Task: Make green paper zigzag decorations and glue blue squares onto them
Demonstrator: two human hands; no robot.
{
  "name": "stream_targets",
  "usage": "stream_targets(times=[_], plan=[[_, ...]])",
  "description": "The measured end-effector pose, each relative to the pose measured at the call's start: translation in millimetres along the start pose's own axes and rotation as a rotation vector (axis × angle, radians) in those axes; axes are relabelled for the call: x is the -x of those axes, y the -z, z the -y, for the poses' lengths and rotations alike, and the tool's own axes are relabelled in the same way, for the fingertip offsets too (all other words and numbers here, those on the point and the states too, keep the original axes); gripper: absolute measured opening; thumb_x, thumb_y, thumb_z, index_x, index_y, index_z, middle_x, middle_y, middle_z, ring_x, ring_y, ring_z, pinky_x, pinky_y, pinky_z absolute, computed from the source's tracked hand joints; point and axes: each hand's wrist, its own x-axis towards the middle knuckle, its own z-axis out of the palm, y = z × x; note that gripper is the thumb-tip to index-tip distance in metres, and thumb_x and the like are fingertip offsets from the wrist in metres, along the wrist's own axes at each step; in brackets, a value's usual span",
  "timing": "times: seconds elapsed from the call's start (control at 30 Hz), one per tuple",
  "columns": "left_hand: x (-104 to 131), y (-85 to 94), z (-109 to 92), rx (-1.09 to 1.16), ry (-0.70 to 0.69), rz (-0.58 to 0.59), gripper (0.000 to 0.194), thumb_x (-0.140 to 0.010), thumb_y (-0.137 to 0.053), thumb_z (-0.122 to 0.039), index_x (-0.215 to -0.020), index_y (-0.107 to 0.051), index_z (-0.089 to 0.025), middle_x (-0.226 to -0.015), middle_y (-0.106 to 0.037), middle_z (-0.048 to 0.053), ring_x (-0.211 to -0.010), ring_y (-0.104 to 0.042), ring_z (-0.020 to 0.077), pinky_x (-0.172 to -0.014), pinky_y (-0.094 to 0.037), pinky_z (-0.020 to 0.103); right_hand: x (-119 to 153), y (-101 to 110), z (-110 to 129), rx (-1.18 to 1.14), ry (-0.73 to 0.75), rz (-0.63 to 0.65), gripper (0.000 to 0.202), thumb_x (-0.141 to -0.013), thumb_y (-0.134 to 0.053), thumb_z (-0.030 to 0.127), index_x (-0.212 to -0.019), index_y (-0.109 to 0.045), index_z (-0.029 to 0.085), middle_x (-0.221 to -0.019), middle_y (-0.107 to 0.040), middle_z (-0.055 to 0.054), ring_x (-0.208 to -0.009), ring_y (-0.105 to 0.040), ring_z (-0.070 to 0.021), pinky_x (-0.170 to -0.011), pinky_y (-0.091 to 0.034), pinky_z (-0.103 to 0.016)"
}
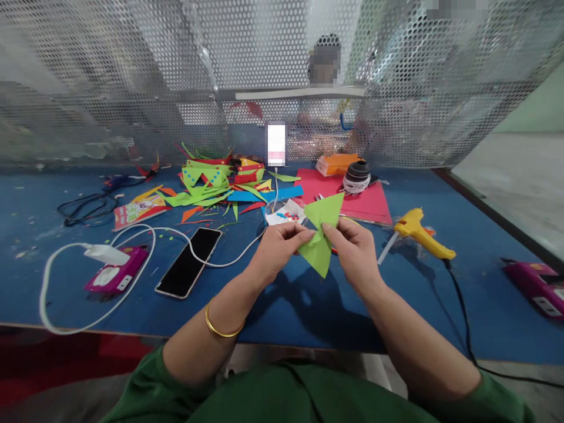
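Both hands hold a piece of folded green paper [325, 214] above the blue table. It has one pointed wing reaching up and right and another pointing down, pinched narrow at the centre. My left hand [282, 247] grips its left side between thumb and fingers. From the other side, my right hand [352, 247] presses a thumb on the middle of the paper, fingers behind it. Just beyond the hands lies a white paper [286, 212] with small red and blue bits on it. A gold bangle circles my left wrist.
A yellow glue gun [425, 233] lies at right, its black cord trailing off the edge. Red paper sheets [374, 202] carry a black-and-white spool [356, 177]. At left are a phone [189, 264], a purple power strip [118, 271], a white cable and green paper scraps [198, 197]. Perforated metal [154, 76] stands behind.
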Motion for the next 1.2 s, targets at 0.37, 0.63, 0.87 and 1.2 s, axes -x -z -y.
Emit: stream_targets(times=[0.37,0.63,0.87,1.2], plan=[[-0.3,-1.3,1.4,0.005,-0.022,-0.028,0.033,-0.071,-0.078,-0.050,-0.067,-0.073,-0.017,-0.064,-0.063,0.000,-0.058,-0.049,0.0113,-0.054,-0.038,0.023,-2.5,3.8,3.8,0.019,0.023,-0.068,0.025,-0.076,-0.072,0.039,-0.063,-0.060,0.020,-0.062,-0.052,0.002,-0.062,-0.045,-0.0126,-0.060,-0.038,-0.027],[3.6,-6.4,1.4,0.023,-0.179,0.043,0.031,-0.067,-0.084,-0.029,-0.093,-0.073,-0.017,-0.085,-0.076,0.004,-0.080,-0.069,0.0167,-0.070,-0.053,0.025,-8.4,6.0,3.2,-0.094,-0.043,-0.203,0.026,-0.069,-0.071,0.038,-0.059,-0.054,0.021,-0.054,-0.048,0.005,-0.053,-0.040,-0.0094,-0.051,-0.034,-0.024],[2.5,-5.5,4.7,-0.045,-0.164,0.049,0.025,-0.071,-0.078,-0.025,-0.095,-0.077,-0.016,-0.089,-0.079,0.005,-0.074,-0.068,0.0151,-0.059,-0.052,0.022,-4.5,7.3,2.9,-0.138,-0.063,-0.222,0.024,-0.066,-0.073,0.039,-0.059,-0.061,0.019,-0.057,-0.056,0.004,-0.054,-0.046,-0.0094,-0.052,-0.039,-0.023],[2.5,-4.9,5.7,0.064,-0.037,0.039,0.024,-0.072,-0.076,-0.036,-0.086,-0.081,-0.017,-0.074,-0.075,0.004,-0.058,-0.062,0.0115,-0.052,-0.047,0.022,6.7,11.5,0.4,-0.105,-0.051,-0.180,0.031,-0.070,-0.073,0.041,-0.055,-0.056,0.020,-0.054,-0.051,0.004,-0.055,-0.046,-0.0100,-0.054,-0.039,-0.024]])
